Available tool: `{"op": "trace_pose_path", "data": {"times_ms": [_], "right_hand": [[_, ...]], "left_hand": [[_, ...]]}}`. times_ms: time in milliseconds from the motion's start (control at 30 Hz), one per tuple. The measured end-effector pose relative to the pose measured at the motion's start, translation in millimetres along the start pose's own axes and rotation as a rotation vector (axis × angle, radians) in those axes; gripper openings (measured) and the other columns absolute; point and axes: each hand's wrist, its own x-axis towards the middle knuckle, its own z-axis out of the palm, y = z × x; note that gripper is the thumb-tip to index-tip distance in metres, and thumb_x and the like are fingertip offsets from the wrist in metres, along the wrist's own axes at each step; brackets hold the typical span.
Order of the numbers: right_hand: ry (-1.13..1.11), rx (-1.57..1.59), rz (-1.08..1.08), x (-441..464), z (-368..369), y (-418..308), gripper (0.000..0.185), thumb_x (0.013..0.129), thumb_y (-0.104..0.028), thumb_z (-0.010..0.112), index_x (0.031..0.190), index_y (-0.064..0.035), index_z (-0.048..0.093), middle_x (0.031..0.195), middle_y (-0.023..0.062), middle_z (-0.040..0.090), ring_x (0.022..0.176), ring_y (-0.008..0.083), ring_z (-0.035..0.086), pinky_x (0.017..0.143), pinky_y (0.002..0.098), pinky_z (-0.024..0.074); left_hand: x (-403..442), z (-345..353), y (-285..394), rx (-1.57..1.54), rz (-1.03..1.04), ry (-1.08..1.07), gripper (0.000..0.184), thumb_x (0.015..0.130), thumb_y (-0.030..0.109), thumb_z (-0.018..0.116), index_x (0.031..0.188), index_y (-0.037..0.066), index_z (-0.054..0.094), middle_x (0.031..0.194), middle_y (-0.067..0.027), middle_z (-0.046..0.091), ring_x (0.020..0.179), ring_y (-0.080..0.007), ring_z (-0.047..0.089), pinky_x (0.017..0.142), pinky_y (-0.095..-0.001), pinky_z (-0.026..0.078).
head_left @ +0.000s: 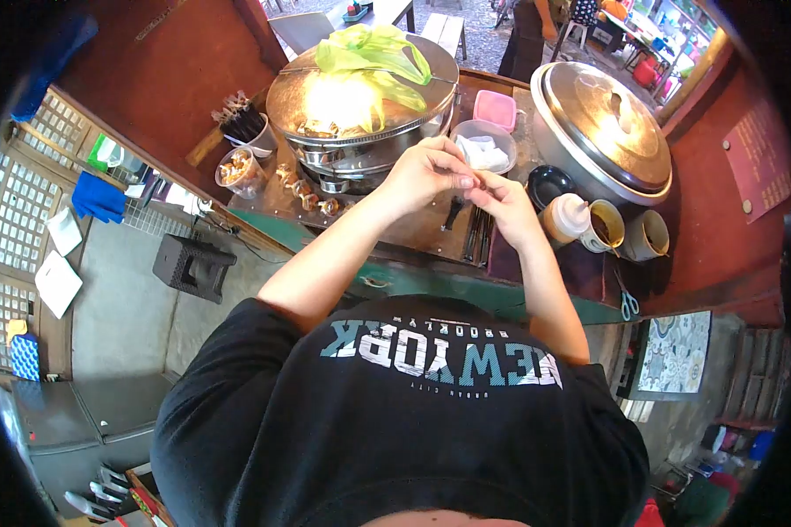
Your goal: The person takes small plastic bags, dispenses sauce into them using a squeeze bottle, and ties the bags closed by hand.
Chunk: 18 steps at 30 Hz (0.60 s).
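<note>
My left hand (pixel 430 173) and my right hand (pixel 508 209) meet above the counter, with fingertips pinched together. Whatever lies between the fingertips is too small or hidden to name. Just beyond them is a clear plastic tub (pixel 487 147) with crumpled white material inside, and a pink container (pixel 496 111) behind it. Below the hands, dark slender utensils (pixel 477 237) lie on the counter. Right of my right hand are a black bowl (pixel 550 184), a squeeze bottle (pixel 567 216) and two cups holding dark sauce (pixel 603 227).
A large round metal steamer (pixel 360 154) carries a yellow-green plastic bag (pixel 373 60). To the right stands a big lidded pot (pixel 606 132). Scissors (pixel 626 300) hang at the counter's front edge. Browned food pieces (pixel 306 193) and a filled plastic cup (pixel 240 174) sit left.
</note>
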Motion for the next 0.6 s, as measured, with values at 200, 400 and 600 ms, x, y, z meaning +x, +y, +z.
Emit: {"op": "trace_pose_path", "data": {"times_ms": [200,400,600], "right_hand": [[-0.177,0.104,0.036,14,-17,-6,0.024,0.089,-0.025,0.068,0.098,-0.0030,0.071,0.080,-0.0067,0.057,0.072,0.0058,0.045,0.067,0.0219,0.0371],[-0.192,-0.036,0.028,23,-18,-16,0.021,0.089,-0.022,0.068,0.096,-0.0029,0.072,0.078,-0.0045,0.060,0.073,0.0072,0.051,0.070,0.0236,0.0402],[-0.147,-0.133,-0.050,20,1,-30,0.017,0.087,-0.017,0.070,0.092,-0.0013,0.074,0.079,-0.0008,0.064,0.076,0.0093,0.056,0.074,0.0243,0.0424]], "left_hand": [[5,-6,16,0.074,-0.015,-0.018,0.015,0.072,0.012,0.081,0.085,0.008,0.077,0.093,-0.0016,0.060,0.094,-0.0142,0.056,0.087,-0.0285,0.045],[2,-1,13,-0.019,-0.015,0.088,0.013,0.075,0.009,0.078,0.087,0.005,0.076,0.094,-0.0039,0.062,0.092,-0.0151,0.058,0.085,-0.0287,0.046],[-3,1,12,-0.138,0.027,0.143,0.012,0.075,0.003,0.074,0.087,0.006,0.076,0.088,-0.0049,0.065,0.087,-0.0153,0.059,0.083,-0.0288,0.047]]}}
